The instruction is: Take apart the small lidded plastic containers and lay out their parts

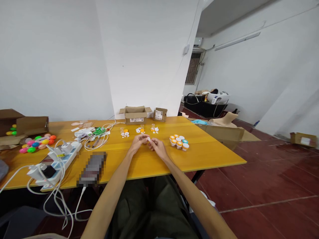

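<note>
Over the middle of the table, my left hand [138, 143] and my right hand [158, 148] meet at their fingertips. Pinched between them is a small white piece [149, 138], too small to name for certain. Just beyond my hands are three loose groups of parts, with clear cups, orange rings [142, 130] and small white parts [125, 134]. To the right of my right hand stands a cluster of small lidded jars [178, 143], with orange, white and teal on their lids.
An open cardboard box [136, 114] and a smaller box [160, 115] stand against the wall. Leftward lie a phone [92, 168], a power strip [71, 157] with trailing cables, green packets [99, 130] and coloured balls [35, 144]. The table's right edge borders a red floor.
</note>
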Available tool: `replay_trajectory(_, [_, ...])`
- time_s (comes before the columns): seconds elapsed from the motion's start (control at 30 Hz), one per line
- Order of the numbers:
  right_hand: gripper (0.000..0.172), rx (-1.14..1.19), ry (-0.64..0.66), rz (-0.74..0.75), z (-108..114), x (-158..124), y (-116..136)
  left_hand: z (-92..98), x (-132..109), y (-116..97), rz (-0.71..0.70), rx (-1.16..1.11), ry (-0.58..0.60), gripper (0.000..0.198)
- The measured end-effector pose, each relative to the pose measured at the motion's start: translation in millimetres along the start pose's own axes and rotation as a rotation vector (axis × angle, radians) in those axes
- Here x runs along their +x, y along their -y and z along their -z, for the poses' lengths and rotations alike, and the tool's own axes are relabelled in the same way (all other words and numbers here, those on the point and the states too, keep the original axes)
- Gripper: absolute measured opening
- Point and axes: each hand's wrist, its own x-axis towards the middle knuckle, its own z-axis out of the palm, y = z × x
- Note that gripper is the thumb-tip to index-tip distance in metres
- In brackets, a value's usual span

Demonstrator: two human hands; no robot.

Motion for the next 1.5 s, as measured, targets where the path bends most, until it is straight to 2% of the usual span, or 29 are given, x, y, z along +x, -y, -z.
replay_trajectory(0.43, [0.048,0.001,0.032,-0.007,1.3,1.8,-2.1,1.5,-4.5,-2.1,0.08,-0.127,0.069,0.03])
replay_trajectory(0.7, [0.049,-0.043,0.024,-0.019,-0.4,2.4,-3.5,4.9,-1.2,4.2,0.084,-0.134,0.076,0.036])
replay_trajectory(1.07, [0.053,-0.037,0.092,-0.019,1.3,4.7,-5.5,4.3,-2.6,-0.5,0.09,-0.147,0.1,0.033])
replay_trajectory(1.5, [0.055,-0.03,0.095,-0.026,2.3,5.7,-9.8,3.8,-4.3,-2.2,0.093,-0.136,0.106,0.03])
